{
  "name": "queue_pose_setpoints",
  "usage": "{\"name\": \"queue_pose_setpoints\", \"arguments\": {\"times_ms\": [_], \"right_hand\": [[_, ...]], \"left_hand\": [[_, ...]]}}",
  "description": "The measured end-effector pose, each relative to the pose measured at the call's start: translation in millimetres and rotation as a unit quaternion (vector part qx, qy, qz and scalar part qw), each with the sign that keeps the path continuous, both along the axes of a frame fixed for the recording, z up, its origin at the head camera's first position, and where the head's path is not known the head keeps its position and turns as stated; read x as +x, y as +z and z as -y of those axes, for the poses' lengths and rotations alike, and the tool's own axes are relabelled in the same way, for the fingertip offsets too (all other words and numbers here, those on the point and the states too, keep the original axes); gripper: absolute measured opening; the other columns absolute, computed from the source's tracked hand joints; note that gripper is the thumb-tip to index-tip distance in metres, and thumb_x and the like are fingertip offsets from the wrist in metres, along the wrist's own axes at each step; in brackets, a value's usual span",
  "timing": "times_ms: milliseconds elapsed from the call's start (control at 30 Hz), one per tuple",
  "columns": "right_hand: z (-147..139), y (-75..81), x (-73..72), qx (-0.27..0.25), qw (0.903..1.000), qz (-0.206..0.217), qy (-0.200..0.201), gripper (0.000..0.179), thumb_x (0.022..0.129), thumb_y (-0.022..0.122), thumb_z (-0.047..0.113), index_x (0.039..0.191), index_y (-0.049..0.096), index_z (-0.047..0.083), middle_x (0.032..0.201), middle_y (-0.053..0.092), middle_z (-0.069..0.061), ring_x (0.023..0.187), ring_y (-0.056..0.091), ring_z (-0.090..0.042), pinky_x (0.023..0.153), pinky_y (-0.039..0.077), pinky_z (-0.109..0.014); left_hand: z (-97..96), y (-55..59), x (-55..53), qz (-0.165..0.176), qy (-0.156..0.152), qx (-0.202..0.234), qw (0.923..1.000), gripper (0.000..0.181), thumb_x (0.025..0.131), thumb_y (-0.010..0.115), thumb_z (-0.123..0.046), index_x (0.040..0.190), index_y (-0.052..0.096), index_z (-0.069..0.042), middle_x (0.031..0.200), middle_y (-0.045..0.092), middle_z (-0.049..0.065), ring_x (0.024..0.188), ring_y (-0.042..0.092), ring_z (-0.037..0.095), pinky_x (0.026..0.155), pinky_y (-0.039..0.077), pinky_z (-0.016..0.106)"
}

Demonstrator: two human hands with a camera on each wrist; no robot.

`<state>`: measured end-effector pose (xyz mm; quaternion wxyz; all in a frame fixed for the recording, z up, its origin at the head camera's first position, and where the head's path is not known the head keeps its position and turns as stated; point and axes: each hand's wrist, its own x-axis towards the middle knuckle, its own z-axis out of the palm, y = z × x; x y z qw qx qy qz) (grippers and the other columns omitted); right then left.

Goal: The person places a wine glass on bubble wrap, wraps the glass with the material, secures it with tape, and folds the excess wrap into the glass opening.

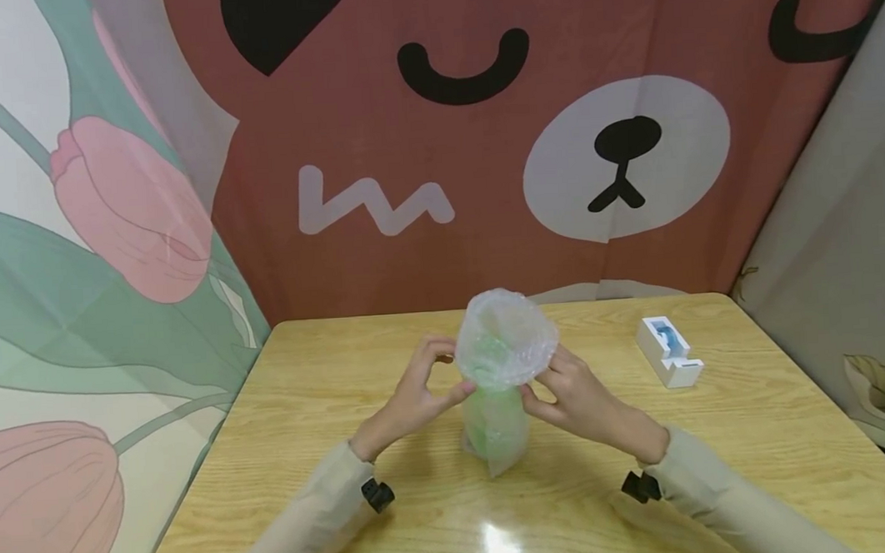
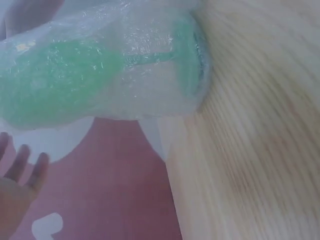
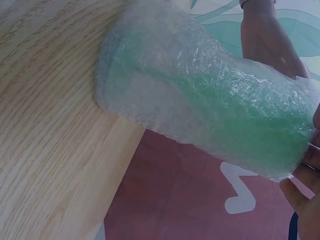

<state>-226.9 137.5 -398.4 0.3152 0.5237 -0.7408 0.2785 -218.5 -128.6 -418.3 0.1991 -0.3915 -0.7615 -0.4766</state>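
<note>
A green stemmed glass (image 2: 65, 80) shows through a sleeve of clear bubble wrap (image 1: 511, 331); it stands upright on the wooden table. The wrap's loose upper end flares open above the glass. From the right, my right hand (image 1: 580, 399) grips the wrap below that flare; its fingers (image 3: 309, 172) curl at the upper edge. On the other side is my left hand (image 1: 417, 388), its thumb pointing at the wrap and its fingers loosely bent near the flared end. In the left wrist view the left fingers (image 2: 37, 172) are spread, a little off the wrap.
A white tape dispenser (image 1: 668, 352) with a blue roll stands at the back right of the table (image 1: 327, 358). Behind the table hangs a brown bear-print cloth (image 1: 382, 271). Printed cloths also hang at both sides.
</note>
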Motion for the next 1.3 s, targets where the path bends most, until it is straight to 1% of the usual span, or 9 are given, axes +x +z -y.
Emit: {"name": "queue_pose_setpoints", "arguments": {"times_ms": [167,267,367,467,600,767,1033,1200,1300], "right_hand": [[0,-0.8,0.1,-0.003,1.0000,-0.002,-0.002,0.038,0.103,0.044,0.031,0.112,0.066,0.001,0.115,0.063,-0.014,0.109,0.058,-0.034,0.086,0.051,-0.054],[1,-1.1,0.0,-0.006,1.0000,-0.005,0.001,0.036,0.102,0.044,0.030,0.110,0.066,0.002,0.113,0.063,-0.013,0.108,0.058,-0.033,0.086,0.051,-0.054],[2,-1.0,0.1,-0.008,0.9999,-0.006,0.005,0.035,0.102,0.044,0.028,0.111,0.066,0.002,0.112,0.063,-0.012,0.107,0.059,-0.033,0.086,0.050,-0.053],[2,-0.9,0.2,-0.008,0.9999,-0.007,0.005,0.034,0.101,0.044,0.027,0.111,0.065,0.003,0.112,0.063,-0.012,0.106,0.059,-0.032,0.084,0.051,-0.053],[3,-1.5,0.1,-0.009,0.9999,-0.006,0.003,0.033,0.101,0.044,0.026,0.111,0.066,0.004,0.111,0.062,-0.011,0.105,0.059,-0.031,0.082,0.051,-0.052],[3,-2.2,0.8,-0.018,0.9997,-0.014,0.012,0.031,0.100,0.044,0.022,0.110,0.067,0.003,0.112,0.063,-0.009,0.105,0.059,-0.030,0.080,0.052,-0.050],[4,-5.4,2.4,-0.021,0.9997,-0.009,0.012,0.031,0.100,0.045,0.021,0.111,0.067,0.002,0.111,0.063,-0.008,0.104,0.060,-0.028,0.080,0.053,-0.048],[4,-6.1,2.1,-0.035,0.9992,0.006,0.015,0.030,0.100,0.046,0.023,0.113,0.063,0.003,0.108,0.064,-0.005,0.102,0.061,-0.027,0.080,0.053,-0.045],[4,-6.2,2.5,-0.042,0.9989,0.011,0.020,0.027,0.100,0.047,0.022,0.111,0.063,0.004,0.107,0.064,-0.004,0.101,0.061,-0.025,0.078,0.053,-0.044]], "left_hand": [[-5.6,14.7,5.0,-0.084,-0.007,0.033,0.9959,0.035,0.091,0.075,-0.025,0.109,0.058,0.000,0.117,0.054,0.019,0.111,0.053,0.033,0.096,0.045,0.044],[-8.9,23.0,8.1,-0.099,-0.015,0.035,0.9944,0.033,0.081,0.080,-0.002,0.108,0.061,0.003,0.114,0.059,0.020,0.110,0.056,0.033,0.097,0.046,0.041],[-10.1,23.2,7.2,-0.092,-0.018,0.029,0.9951,0.036,0.074,0.078,0.009,0.107,0.065,0.003,0.113,0.063,0.020,0.110,0.058,0.033,0.097,0.048,0.041],[-9.2,17.4,2.6,-0.083,-0.016,0.018,0.9963,0.030,0.077,0.076,0.007,0.105,0.068,0.002,0.114,0.065,0.019,0.111,0.060,0.033,0.099,0.047,0.042],[-6.6,12.3,-3.1,-0.079,-0.011,-0.005,0.9968,0.016,0.091,0.070,-0.008,0.105,0.070,-0.001,0.115,0.067,0.014,0.112,0.061,0.030,0.100,0.047,0.040],[-4.8,12.2,-5.5,-0.077,-0.020,-0.022,0.9966,0.030,0.104,0.053,-0.026,0.105,0.071,-0.002,0.116,0.066,0.012,0.112,0.060,0.027,0.098,0.047,0.039],[-7.0,13.8,-6.6,-0.098,-0.023,-0.009,0.9949,0.033,0.105,0.052,-0.030,0.098,0.071,-0.004,0.110,0.067,0.010,0.105,0.059,0.025,0.093,0.049,0.040],[-9.7,11.2,-7.7,-0.117,-0.011,0.003,0.9930,0.013,0.098,0.062,-0.014,0.093,0.069,-0.004,0.103,0.068,0.011,0.099,0.062,0.027,0.091,0.049,0.041],[-11.1,11.4,-4.8,-0.119,-0.006,0.015,0.9927,0.004,0.093,0.066,-0.004,0.095,0.065,-0.001,0.095,0.066,0.012,0.091,0.062,0.027,0.084,0.052,0.042]]}}
